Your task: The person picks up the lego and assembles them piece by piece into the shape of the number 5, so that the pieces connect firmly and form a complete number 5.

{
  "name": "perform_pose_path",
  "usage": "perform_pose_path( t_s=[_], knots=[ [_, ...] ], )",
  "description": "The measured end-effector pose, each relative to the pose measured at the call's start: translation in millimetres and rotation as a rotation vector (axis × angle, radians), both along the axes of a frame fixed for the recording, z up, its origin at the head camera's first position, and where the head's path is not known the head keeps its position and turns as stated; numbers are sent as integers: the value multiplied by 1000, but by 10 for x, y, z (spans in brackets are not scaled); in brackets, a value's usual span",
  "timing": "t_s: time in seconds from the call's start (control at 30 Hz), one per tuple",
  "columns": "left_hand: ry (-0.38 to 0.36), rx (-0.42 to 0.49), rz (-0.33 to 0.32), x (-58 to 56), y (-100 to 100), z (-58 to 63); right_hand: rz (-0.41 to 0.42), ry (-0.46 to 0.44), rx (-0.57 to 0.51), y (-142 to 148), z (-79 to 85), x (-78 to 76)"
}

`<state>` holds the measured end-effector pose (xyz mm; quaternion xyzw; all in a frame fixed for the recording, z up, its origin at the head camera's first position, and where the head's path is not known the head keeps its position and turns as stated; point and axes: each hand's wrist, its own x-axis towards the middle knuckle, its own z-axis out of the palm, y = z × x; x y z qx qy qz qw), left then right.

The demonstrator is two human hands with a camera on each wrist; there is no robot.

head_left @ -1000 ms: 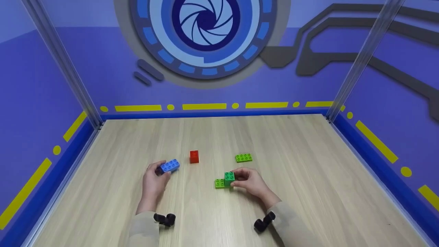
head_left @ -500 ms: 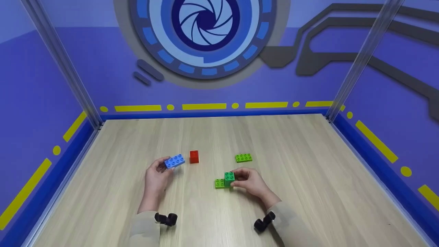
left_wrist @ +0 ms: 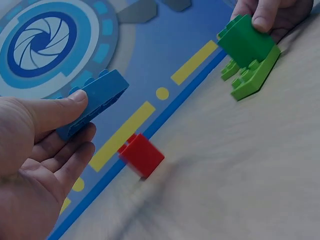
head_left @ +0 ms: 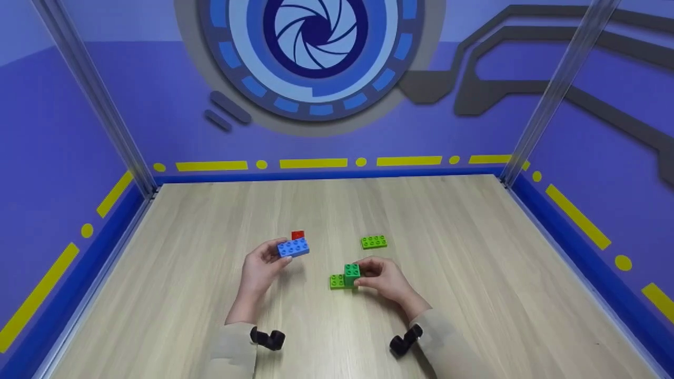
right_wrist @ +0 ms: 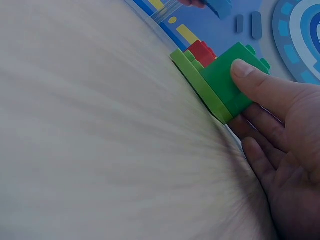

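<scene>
My left hand [head_left: 263,267] pinches a blue toy brick [head_left: 293,247] between thumb and fingers, held above the table. In the left wrist view the blue brick [left_wrist: 97,100] is tilted, studs up. My right hand [head_left: 387,279] grips a dark green brick [head_left: 352,273] by its right side. That brick sits on the right half of a flat lime-green brick [head_left: 337,281], whose left studs are bare; the right wrist view shows the green brick [right_wrist: 230,77] standing on it. Behind the blue brick is a red brick [head_left: 297,235], partly hidden in the head view.
A second flat lime-green brick [head_left: 374,242] lies on the wooden table [head_left: 447,237], beyond my right hand. Blue-purple panels [head_left: 337,142] wall the table at the back and both sides. Black wrist mounts [head_left: 268,338] sit on the sleeves.
My left hand has carried the blue brick to the right, from left of the red brick to in front of it, partly covering it. My right hand has stayed still on the green brick.
</scene>
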<state>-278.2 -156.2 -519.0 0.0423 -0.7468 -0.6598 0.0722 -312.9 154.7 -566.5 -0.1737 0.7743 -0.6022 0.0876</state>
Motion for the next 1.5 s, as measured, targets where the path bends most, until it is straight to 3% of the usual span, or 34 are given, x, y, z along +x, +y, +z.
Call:
perform_pose_path(
  t_s=[0.33,0.63,0.97,1.5],
  knots=[
    [27,68,-86,-4,216,-18,-6,4,8,-2,34,2],
    [29,134,-122,-7,358,-26,-10,1,16,-4,34,-7],
    [8,112,-161,41,529,-63,0,21,21,12,2,-23],
    [54,119,-248,38,736,-149,-17,-2,43,24,-1,-12]
  ],
)
